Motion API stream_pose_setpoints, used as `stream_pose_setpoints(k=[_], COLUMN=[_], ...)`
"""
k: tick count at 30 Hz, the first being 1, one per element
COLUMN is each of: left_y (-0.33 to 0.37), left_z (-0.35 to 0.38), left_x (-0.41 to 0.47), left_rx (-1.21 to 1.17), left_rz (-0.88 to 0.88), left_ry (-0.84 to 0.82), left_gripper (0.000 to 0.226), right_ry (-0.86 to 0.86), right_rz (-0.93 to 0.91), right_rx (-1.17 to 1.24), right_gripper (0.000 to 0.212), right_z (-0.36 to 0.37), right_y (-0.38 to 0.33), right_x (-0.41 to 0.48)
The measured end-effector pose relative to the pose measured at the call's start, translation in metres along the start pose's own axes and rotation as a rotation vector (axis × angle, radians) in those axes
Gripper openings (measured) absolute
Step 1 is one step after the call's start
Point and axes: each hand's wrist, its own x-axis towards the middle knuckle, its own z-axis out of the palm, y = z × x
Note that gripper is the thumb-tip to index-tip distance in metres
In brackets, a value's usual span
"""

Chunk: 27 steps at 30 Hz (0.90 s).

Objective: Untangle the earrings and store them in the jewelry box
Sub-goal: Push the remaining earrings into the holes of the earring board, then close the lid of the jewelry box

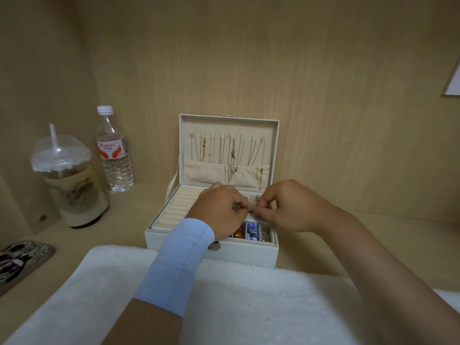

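- Our left hand [221, 207] and right hand [286, 207] meet over the open box [214, 252] on the table [119, 220], both pinched shut on the small tangled earrings [251, 212] between the fingertips.
- The earrings sit just above the tray's small compartments; we cannot tell how they are knotted.
- Pulling too hard could bend a hook.
- A slip would likely drop them among the beads [251, 231] below, where they could snag again.

Likely home: wooden shelf nook [323, 70], iced drink [72, 185], water bottle [114, 155].
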Motion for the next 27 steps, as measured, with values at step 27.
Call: stream_pose_setpoints(k=[27], left_y=[-0.063], left_z=[-0.086], left_x=[0.043], left_rx=[-0.352], left_rz=[-0.396], left_ry=[0.437], left_gripper=[0.049], right_ry=[0.339], right_rz=[0.187], right_rx=[0.345], right_gripper=[0.073], right_z=[-0.03], right_y=[0.013], right_x=[0.038])
